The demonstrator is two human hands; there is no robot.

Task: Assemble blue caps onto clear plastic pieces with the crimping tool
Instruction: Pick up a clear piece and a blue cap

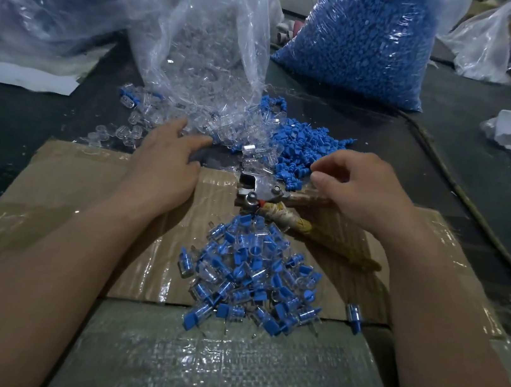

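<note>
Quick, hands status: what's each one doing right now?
Left hand: open, fingers stretched toward the clear plastic pieces, holding nothing.
Right hand: fingers curled beside the blue caps; cannot tell if it pinches one.

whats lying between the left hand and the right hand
In the head view, the metal head of the crimping tool lies between the left hand and the right hand, resting on the cardboard.
</note>
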